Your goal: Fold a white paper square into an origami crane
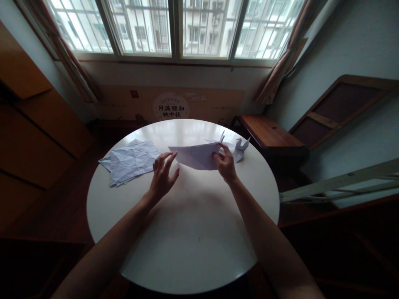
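A white sheet of paper (196,157) is held up above the table, its long upper edge nearly level. My right hand (225,161) pinches the sheet at its right end between thumb and fingers. Beside the left end of the paper is my left hand (164,173), thumb and fingers spread apart with nothing between them; its index fingertip is close to the paper's edge, and I cannot tell whether it touches. Just right of my right hand stands a folded paper figure (240,150) with pointed tips. More folded paper points show behind the right hand, partly hidden.
Creased paper sheets (135,161) lie stacked at the left of the round white table (193,232). Past the table's right side is a wooden bench (271,131). A barred window (174,29) is ahead, with wooden cabinets (40,124) at left and a pale metal frame (339,182) at right.
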Available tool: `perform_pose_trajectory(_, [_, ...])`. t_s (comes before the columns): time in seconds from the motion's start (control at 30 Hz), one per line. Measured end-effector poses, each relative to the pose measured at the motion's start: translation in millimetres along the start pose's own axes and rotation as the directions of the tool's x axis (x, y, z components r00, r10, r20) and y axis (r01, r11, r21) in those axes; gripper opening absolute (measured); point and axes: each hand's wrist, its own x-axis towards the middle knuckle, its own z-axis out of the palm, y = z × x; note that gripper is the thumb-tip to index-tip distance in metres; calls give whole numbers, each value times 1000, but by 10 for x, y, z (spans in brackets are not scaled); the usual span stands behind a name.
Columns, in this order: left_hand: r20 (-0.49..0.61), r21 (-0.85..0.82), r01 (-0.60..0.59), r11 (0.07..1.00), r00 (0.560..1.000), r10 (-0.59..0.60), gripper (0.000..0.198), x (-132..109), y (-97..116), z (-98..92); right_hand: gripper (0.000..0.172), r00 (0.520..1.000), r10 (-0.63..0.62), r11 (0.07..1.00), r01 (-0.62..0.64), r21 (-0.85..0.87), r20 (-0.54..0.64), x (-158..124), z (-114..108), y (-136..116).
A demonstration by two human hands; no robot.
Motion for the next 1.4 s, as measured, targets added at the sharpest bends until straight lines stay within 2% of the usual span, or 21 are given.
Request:
perform_pose_trajectory(0.03, [1,-9,-4,1000,1000,4,57,6,6,-13,42,998,36,999,-37,-16,-45,13,-11,30])
perform_pose_trajectory(0.1, [56,-21,-31,999,998,32,48,5,4,-12,45,992,114,991,-118,-69,-61,26,-24,91])
perform_pose_trajectory(0.17, [165,-44,-88,995,982,94,36,-12,-12,21,38,979,202,973,-200,-115,1,24,-19,138])
perform_pose_trajectory(0.23, [291,-101,-155,983,940,178,29,-41,-28,71,30,960,270,956,-257,-143,78,11,3,156])
perform_pose_trajectory(0.33, [413,-170,-180,969,880,236,38,-82,-36,139,27,910,363,928,-334,-164,202,-24,35,118])
perform_pose_trajectory(0.43, [446,-167,-161,973,868,219,47,-97,-34,169,34,868,387,921,-346,-180,311,-58,34,40])
perform_pose_trajectory(0.53, [438,-141,-146,979,878,194,39,-81,-38,161,44,843,356,934,-302,-192,403,-69,11,2])
perform_pose_trajectory(0.6, [431,-151,-131,980,883,185,30,-65,-39,145,48,865,296,951,-227,-209,405,-59,-6,18])
perform_pose_trajectory(0.7, [419,-198,-89,976,893,166,25,-49,-34,124,48,959,102,957,-22,-291,265,-30,-36,61])
perform_pose_trajectory(0.73, [418,-211,-76,975,894,160,25,-46,-32,121,45,977,18,942,54,-331,211,-22,-47,64])
perform_pose_trajectory(0.8, [417,-227,-66,972,895,158,26,-44,-33,121,38,978,-132,902,185,-391,158,-19,-67,41])
perform_pose_trajectory(0.87, [411,-245,-71,967,895,170,25,-46,-37,129,33,951,-223,876,293,-383,215,-38,-74,-18])
perform_pose_trajectory(0.9, [409,-256,-76,964,895,179,25,-48,-39,133,31,929,-226,884,321,-339,292,-56,-69,-54])
perform_pose_trajectory(0.97, [407,-266,-84,960,893,191,25,-53,-40,137,30,864,-169,923,307,-232,474,-101,-42,-116])
perform_pose_trajectory(1.03, [412,-252,-92,963,891,193,25,-60,-33,136,36,790,-134,933,304,-191,599,-149,-1,-149])
perform_pose_trajectory(1.07, [420,-238,-98,966,887,193,26,-63,-27,133,40,752,-128,924,327,-197,647,-170,19,-153])
perform_pose_trajectory(1.13, [449,-202,-103,974,874,186,28,-69,-16,127,44,706,-99,893,373,-250,702,-199,52,-144])
perform_pose_trajectory(1.27, [506,-141,-98,985,848,157,31,-83,-12,127,46,685,-44,847,411,-336,727,-203,65,-123])
perform_pose_trajectory(1.4, [500,-119,-105,987,853,151,32,-103,-32,142,44,682,-59,875,388,-291,729,-174,50,-114])
